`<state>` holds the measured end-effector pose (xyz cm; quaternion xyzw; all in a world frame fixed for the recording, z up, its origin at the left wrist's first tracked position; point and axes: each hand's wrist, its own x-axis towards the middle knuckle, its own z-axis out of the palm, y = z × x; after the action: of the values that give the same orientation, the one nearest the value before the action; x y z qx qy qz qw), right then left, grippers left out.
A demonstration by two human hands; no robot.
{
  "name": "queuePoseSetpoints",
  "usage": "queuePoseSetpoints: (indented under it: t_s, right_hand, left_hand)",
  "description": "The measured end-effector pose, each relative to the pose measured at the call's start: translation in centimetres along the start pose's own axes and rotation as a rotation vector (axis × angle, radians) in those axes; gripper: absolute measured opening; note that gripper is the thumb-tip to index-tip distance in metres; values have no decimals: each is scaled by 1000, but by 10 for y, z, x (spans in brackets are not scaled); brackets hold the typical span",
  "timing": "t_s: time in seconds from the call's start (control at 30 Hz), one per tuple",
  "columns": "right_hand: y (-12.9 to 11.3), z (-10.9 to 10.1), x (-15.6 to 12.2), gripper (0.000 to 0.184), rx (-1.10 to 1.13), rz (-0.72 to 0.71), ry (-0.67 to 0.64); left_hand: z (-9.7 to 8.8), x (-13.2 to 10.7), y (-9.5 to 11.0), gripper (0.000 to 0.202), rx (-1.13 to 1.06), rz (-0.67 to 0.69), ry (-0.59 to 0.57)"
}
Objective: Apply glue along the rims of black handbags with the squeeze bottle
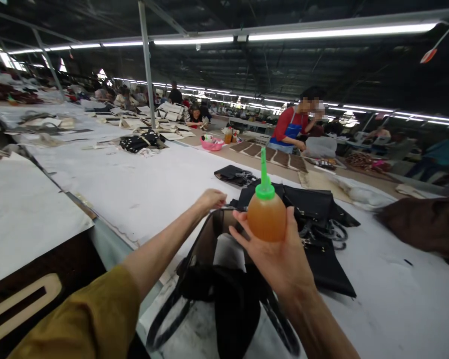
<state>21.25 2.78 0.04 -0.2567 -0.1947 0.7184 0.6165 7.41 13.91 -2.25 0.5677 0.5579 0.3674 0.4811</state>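
Observation:
In my right hand (280, 264) is a squeeze bottle (267, 217) of amber liquid with a green nozzle pointing up. Its round body rests between my thumb and fingers. Below and beside it a black handbag (200, 249) stands at the table's near edge, its mouth open and its brown lining showing; two dark handles hang toward me. At the bag's far rim my left hand (211, 199) has its fingers closed in a pinch. What lies between those fingertips is too small to make out. Several flat black bag pieces (310, 204) with handles lie stacked just beyond the bottle.
The long white-covered table (153, 174) stretches away ahead. On it lie a polka-dot cloth (142, 141), a pink basket (212, 144) and brown panels (269, 153). A co-worker in a blue apron (294, 132) stands across it. A dark brown bundle (422, 229) sits at right.

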Motion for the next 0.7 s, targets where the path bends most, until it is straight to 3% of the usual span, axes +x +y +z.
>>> queuePoseSetpoints:
  t_s: [0.07,0.13,0.17,0.23,0.3,0.37,0.47,0.53,0.63,0.7]
  right_hand:
    - [-3,-6,14,48,55,-4,18]
    - [-4,-6,23,44,110,24,12]
    - [-4,-5,27,43,114,34,4]
    - [-1,-1,31,44,81,32,-6]
    - [1,2,32,45,38,16,4]
    - [2,2,29,45,27,-8,22]
    - [-2,-2,23,41,19,-24,44]
    - [-7,-7,20,41,18,-31,54]
    - [-12,-11,19,41,-6,-54,85]
    - [-11,-10,20,40,-29,-46,87]
  left_hand:
    - [-21,-28,14,23,20,72,110]
    - [-32,-70,26,23,78,274,232]
    - [-32,-92,29,25,145,347,195]
    - [-23,-130,28,33,305,435,-86]
    - [-4,-152,18,63,508,473,-244]
    - [19,-159,7,95,675,407,-335]
    - [50,-157,-11,114,747,153,-421]
    - [64,-155,-26,113,688,-8,-436]
    - [80,-152,-52,113,634,-44,-407]
    - [87,-149,-66,100,614,-42,-397]
